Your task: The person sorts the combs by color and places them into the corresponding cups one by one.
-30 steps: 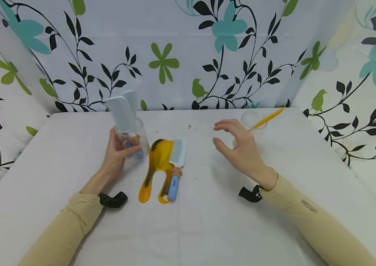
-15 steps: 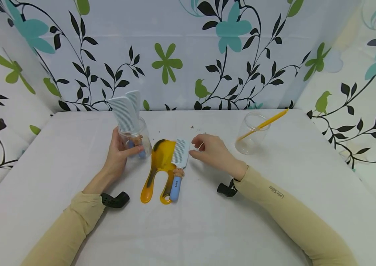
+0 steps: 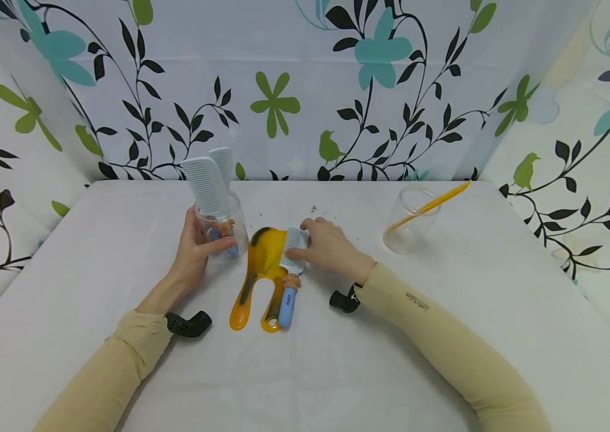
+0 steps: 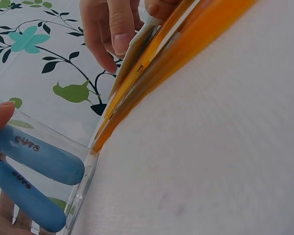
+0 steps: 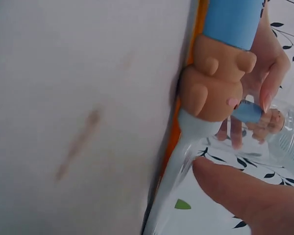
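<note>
The right hand (image 3: 331,246) is bent over the toothed head of the loose comb (image 3: 291,282), its thumb and fingers at opposite edges; I cannot tell whether they pinch it. This comb lies at the frame's centre, against amber combs (image 3: 266,255) whose two handles point downward. Left of centre, the left hand (image 3: 194,255) is curled round a clear cup (image 3: 240,229) holding two pale combs (image 3: 206,186), teeth up; that makes three pale combs altogether. A second clear cup (image 3: 418,227), at right, holds one yellow stick (image 3: 436,201), tilted rightward.
</note>
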The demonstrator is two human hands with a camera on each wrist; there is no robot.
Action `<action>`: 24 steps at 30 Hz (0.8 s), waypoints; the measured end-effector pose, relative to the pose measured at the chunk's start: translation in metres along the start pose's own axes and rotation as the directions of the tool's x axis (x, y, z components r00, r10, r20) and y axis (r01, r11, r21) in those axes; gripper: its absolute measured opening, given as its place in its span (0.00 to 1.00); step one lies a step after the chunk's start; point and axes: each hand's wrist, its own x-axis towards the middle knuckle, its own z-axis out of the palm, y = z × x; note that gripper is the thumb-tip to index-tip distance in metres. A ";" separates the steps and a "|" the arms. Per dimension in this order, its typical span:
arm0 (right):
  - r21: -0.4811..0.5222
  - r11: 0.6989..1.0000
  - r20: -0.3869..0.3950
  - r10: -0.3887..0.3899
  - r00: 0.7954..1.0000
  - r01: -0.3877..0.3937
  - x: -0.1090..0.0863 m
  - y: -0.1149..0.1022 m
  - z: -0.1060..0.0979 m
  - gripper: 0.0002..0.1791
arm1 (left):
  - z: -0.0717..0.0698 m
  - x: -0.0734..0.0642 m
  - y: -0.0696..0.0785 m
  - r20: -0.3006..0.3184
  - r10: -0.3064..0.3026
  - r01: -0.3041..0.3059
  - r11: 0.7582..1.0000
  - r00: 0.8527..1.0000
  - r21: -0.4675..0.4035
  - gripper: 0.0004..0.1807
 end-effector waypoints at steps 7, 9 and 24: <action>-0.006 1.000 -0.027 0.020 0.999 -0.020 0.003 -0.008 0.011 0.40 | 0.000 0.000 0.000 0.012 0.006 -0.006 1.000 1.000 0.000 0.44; 0.028 0.999 -0.040 0.027 0.999 -0.026 0.004 -0.008 0.013 0.41 | -0.001 0.000 0.000 0.014 0.009 -0.009 1.000 1.000 -0.001 0.44; 0.428 0.904 -0.119 0.066 0.991 -0.009 0.017 0.019 0.026 0.40 | 0.001 0.001 0.000 0.008 0.008 -0.008 1.000 1.000 0.009 0.44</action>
